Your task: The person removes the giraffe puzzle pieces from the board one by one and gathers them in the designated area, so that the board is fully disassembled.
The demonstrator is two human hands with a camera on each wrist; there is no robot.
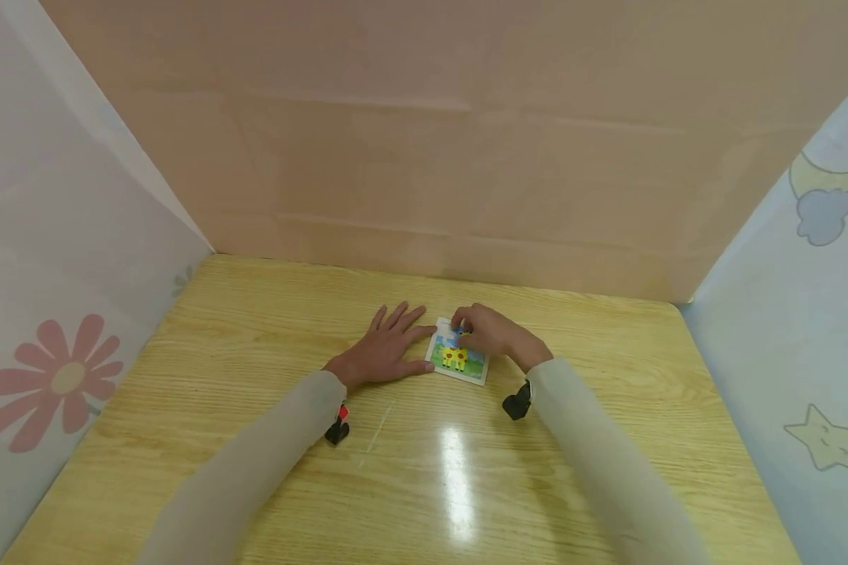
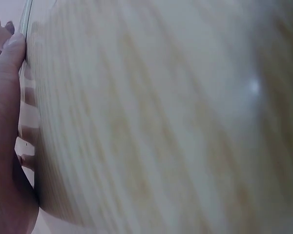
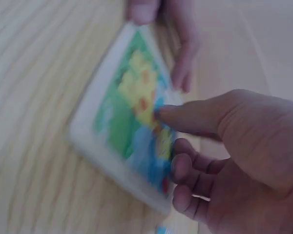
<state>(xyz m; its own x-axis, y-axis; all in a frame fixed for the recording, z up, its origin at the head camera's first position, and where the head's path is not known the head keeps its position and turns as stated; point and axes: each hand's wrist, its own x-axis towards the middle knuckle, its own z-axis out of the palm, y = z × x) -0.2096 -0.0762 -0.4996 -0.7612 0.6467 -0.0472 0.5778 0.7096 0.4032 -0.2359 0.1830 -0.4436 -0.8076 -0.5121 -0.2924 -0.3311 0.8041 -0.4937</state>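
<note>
A small jigsaw puzzle (image 1: 473, 366) with a yellow, red-spotted giraffe on green and blue lies on the table in a white frame. Pale bare backing shows in its far left part. My left hand (image 1: 381, 351) rests on the table left of it, fingers spread, thumb and index finger at the frame's left edge. My right hand (image 1: 491, 331) is over the puzzle's far right part, fingers curled. In the right wrist view, its thumb and fingers pinch a puzzle piece (image 3: 163, 144) with the giraffe's head; blur hides whether the piece is seated.
The wood-grain table (image 1: 290, 314) stretches around both hands. A tan wall (image 1: 424, 173) closes the far side, with printed panels left and right. Black wrist devices (image 1: 517, 401) hang under both sleeves. A small light blue bit (image 3: 162, 229) shows beyond the frame in the right wrist view.
</note>
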